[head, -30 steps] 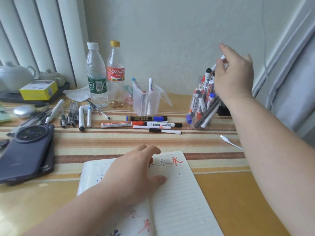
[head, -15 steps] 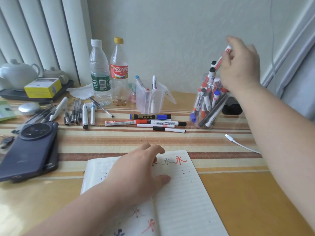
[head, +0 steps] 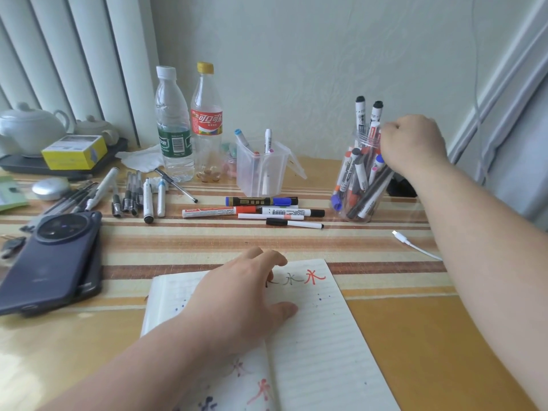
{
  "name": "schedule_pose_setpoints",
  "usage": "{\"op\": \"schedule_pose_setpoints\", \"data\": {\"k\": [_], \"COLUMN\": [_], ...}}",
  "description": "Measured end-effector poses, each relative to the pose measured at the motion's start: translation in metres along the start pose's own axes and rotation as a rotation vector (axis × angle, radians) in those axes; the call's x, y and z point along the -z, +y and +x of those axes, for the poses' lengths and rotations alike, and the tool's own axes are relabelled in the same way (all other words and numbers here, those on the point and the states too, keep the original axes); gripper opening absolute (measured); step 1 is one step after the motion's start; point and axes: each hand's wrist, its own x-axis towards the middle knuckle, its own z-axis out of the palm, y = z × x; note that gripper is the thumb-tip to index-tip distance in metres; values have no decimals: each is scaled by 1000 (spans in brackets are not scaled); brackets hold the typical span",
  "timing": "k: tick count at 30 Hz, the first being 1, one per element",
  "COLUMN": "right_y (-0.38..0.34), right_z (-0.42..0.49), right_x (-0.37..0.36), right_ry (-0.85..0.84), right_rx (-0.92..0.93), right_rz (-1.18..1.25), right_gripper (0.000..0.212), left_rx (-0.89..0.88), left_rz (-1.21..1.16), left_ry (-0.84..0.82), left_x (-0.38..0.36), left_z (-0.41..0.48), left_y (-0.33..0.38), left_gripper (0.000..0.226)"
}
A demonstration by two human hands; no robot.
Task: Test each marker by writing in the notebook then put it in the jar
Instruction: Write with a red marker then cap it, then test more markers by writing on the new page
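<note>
Head view: right hand (head: pixel 413 143), grip curled at jar (head: pixel 354 200) mouth, contents I cannot tell; left hand (head: pixel 246 295) spread on notebook (head: pixel 320 336); loose markers (head: pixel 255 210) lie crosswise on surface (head: pixel 415 336), left of jar

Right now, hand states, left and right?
Left hand: open, flat on the notebook.
Right hand: curled at the jar mouth; grip on the red-labelled marker cannot be told.

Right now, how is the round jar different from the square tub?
The jar is round and crammed with markers; the tub is squarish and holds only a few. The right hand is at the jar's mouth; nothing touches the tub. The tub's flip lid hangs open; the jar shows no lid. Both are clear and stand upright.
</note>
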Motion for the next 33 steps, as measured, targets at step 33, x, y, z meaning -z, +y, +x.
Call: {"op": "schedule_pose_setpoints", "data": {"k": [33], "right_y": [-38], "right_z": [-89], "right_x": [-33], "right_ry": [-561], "right_rx": [207], "right_rz": [-295], "right_gripper": [10], "left_rx": [10], "left_rz": [-148], "left_ry": [75], "left_x": [3], "left_z": [-1], "left_y": [-6], "left_gripper": [38]}}
